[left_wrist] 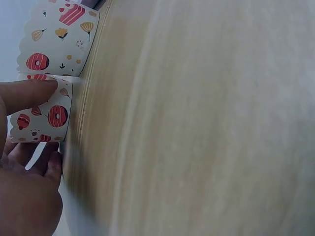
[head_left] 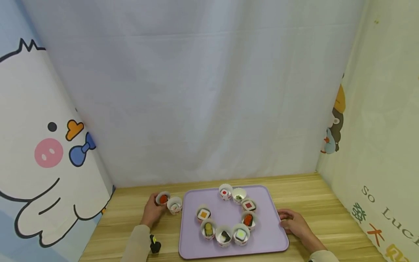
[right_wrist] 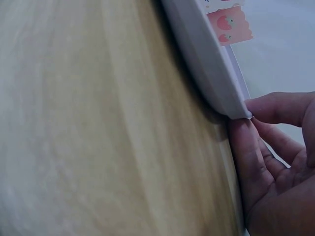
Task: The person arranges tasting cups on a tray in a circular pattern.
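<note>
My left hand (head_left: 154,211) grips a printed paper baking cup (head_left: 162,198) holding an orange-red sushi piece, left of the tray. In the left wrist view, one finger lies across the patterned cup wall (left_wrist: 57,116) and other fingers are around its far side. A second paper cup (head_left: 175,206) with a pale piece stands against it, by the tray's left edge. At the right side, my right hand (head_left: 293,223) pinches the rim of the lilac tray (head_left: 268,233). The right wrist view shows a fingertip (right_wrist: 256,107) on top of that rim.
On the tray, several paper cups with sushi pieces form a broken ring, among them a red-topped one (head_left: 248,219) and a yellow one (head_left: 208,230). A small black object with a yellow mark (head_left: 155,244) lies near my left sleeve. A pale curtain (head_left: 203,109) hangs behind the wooden table (head_left: 304,189).
</note>
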The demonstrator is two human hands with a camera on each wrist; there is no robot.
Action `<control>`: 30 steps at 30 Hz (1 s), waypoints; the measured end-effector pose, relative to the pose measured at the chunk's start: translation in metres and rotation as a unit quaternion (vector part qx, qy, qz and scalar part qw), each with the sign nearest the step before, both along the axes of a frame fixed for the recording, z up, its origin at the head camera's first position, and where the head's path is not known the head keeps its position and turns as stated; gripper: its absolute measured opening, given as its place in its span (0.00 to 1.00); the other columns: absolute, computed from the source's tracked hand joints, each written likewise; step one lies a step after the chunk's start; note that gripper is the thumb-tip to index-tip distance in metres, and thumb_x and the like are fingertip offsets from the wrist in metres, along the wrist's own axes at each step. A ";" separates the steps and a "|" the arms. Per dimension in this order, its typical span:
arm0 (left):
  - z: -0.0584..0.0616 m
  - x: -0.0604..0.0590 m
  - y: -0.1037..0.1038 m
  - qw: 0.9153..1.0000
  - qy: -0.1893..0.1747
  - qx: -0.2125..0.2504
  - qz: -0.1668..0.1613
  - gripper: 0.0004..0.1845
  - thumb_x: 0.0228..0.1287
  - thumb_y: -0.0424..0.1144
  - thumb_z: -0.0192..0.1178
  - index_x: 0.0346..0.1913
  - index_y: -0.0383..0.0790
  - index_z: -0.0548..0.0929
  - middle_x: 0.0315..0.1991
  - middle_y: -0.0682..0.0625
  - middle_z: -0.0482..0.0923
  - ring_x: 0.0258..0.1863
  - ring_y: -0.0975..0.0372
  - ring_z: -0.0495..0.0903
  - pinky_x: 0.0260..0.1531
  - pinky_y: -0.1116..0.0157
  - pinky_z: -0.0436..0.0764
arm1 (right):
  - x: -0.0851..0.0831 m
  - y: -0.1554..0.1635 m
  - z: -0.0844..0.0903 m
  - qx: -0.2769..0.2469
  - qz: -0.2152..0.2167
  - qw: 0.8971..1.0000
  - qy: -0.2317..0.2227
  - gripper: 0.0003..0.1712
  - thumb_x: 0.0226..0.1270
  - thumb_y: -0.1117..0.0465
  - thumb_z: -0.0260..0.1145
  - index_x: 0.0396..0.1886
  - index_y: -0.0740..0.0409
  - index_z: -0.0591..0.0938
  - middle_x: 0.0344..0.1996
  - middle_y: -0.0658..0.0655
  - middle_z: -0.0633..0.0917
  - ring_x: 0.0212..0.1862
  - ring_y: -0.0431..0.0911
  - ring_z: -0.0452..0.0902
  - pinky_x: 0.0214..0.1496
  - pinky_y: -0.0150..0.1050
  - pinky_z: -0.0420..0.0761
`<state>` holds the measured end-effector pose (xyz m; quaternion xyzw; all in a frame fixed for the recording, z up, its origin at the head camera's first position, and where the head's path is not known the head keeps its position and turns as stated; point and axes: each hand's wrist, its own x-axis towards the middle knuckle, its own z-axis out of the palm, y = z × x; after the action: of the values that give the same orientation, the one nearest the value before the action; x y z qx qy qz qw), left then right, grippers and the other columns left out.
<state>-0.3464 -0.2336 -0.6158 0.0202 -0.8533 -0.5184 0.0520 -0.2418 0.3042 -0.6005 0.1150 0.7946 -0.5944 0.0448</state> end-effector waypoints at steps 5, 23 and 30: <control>-0.003 0.004 -0.002 1.000 -0.003 -0.004 0.008 0.32 0.58 0.34 0.67 0.64 0.29 0.67 0.60 0.30 0.74 0.59 0.41 0.75 0.59 0.47 0.74 | 0.000 0.000 -0.004 0.001 -0.001 1.000 0.001 0.33 0.47 0.77 0.64 0.59 0.73 0.75 0.37 0.55 0.81 0.36 0.44 0.78 0.34 0.42 0.85; 0.023 0.018 -0.014 0.999 0.010 -0.012 0.033 0.36 0.57 0.46 0.71 0.64 0.36 0.68 0.58 0.34 0.76 0.56 0.47 0.78 0.51 0.56 0.80 | 0.001 -0.001 0.002 0.012 -0.002 1.000 -0.005 0.32 0.50 0.76 0.65 0.60 0.72 0.75 0.41 0.59 0.81 0.37 0.44 0.78 0.34 0.41 0.85; 0.046 0.029 -0.007 1.000 0.015 -0.011 0.020 0.37 0.57 0.50 0.70 0.65 0.37 0.68 0.60 0.35 0.74 0.57 0.47 0.77 0.52 0.55 0.80 | 0.001 -0.001 0.003 0.023 -0.002 1.000 -0.003 0.31 0.50 0.75 0.65 0.59 0.71 0.75 0.40 0.58 0.82 0.37 0.44 0.78 0.33 0.40 0.84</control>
<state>-0.3178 -0.2405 -0.5696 0.0294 -0.8573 -0.5084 0.0754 -0.2408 0.3027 -0.5979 0.1192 0.8080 -0.5753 0.0438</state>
